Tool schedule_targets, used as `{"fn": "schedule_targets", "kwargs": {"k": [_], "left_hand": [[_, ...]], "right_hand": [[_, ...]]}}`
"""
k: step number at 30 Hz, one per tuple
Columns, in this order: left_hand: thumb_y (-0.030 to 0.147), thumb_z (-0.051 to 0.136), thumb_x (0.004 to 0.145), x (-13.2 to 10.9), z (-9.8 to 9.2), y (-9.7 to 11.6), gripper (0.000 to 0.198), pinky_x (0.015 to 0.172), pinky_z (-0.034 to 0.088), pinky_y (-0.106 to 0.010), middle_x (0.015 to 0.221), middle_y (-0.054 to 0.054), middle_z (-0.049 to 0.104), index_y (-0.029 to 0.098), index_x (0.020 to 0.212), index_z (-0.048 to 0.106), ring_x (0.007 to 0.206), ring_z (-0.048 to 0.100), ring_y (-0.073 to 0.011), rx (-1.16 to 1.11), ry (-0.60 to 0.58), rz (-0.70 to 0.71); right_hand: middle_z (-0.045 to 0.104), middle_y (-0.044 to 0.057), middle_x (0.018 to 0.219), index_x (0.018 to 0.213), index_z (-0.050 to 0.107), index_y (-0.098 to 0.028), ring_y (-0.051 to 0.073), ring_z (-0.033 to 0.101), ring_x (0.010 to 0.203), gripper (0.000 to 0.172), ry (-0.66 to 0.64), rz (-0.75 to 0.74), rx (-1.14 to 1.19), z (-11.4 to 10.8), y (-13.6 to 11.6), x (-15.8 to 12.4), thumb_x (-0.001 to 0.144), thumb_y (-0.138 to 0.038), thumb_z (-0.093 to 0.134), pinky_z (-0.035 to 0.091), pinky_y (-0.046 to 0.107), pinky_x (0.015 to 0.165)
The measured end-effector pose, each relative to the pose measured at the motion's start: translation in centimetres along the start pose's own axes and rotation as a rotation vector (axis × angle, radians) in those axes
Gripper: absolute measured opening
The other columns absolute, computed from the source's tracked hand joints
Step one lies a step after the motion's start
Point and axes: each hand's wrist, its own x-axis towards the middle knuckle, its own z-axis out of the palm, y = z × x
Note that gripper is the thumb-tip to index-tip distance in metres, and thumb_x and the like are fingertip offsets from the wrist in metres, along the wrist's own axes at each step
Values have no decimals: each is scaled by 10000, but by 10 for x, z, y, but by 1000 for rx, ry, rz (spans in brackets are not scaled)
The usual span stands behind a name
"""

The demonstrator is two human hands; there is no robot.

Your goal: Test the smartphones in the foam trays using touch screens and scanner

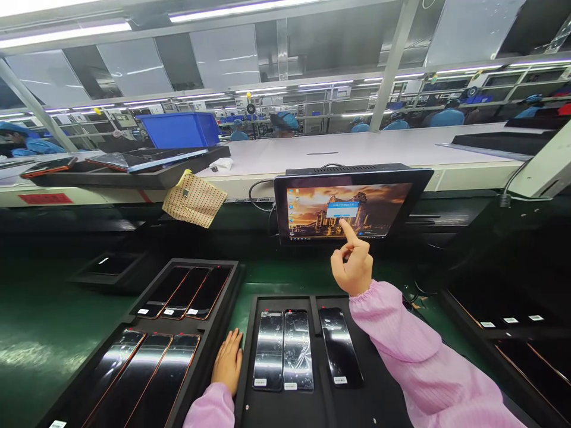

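The right hand [353, 267] points at the lower middle of the lit monitor [383, 208], index finger stretched out, other fingers curled in, nothing in its grip; the fingertip is at a small blue-and-white dialog box [342, 208], though whether it presses the glass cannot be told. In front of the monitor, on the green table [272, 273], the middle tray [281, 411] carries 3 phones [298, 356], faces up, white labels at their near ends: 2 side by side in the left compartment, 1 in the right. The left hand [228, 361] lies palm down, fingers straight and close together, holding nothing that shows, in front of the monitor and to its left, just beside the middle tray. Farther left of the monitor, the left tray [209, 333] bears 2 rows of 3 orange-edged phones [147, 380]. A dotted yellow card [194, 199] hangs just left of the monitor, and a blue bin [181, 129] stands beyond it, also left.
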Motion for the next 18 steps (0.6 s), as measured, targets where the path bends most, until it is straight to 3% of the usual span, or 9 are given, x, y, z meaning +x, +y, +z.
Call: {"fn": "schedule_targets", "kwargs": {"k": [8, 13, 18], "left_hand": [[210, 273, 842, 0, -6, 5, 447, 1003, 399, -410, 1315, -56, 497, 200, 1224, 504, 1250, 396, -195, 18, 7, 4], [208, 272, 843, 0, -6, 7, 448, 999, 401, -415, 1313, -66, 499, 192, 1226, 503, 1245, 403, -199, 27, 2, 3], [213, 276, 843, 0, -5, 6, 446, 995, 402, -417, 1313, -65, 498, 197, 1223, 508, 1243, 407, -201, 20, 13, -1]], "right_hand": [[664, 98, 1034, 819, 378, -206, 76, 407, 417, 192, -175, -186, -65, 9, -9, -20, 698, -68, 435, 372, 236, 431], [679, 39, 809, 1028, 467, -148, 80, 427, 417, 318, -264, -212, -102, 17, -12, -27, 723, -87, 403, 392, 226, 453], [675, 43, 861, 1045, 467, -140, 77, 431, 423, 336, -250, -233, -113, 21, -14, -26, 722, -82, 396, 375, 228, 441]]}}
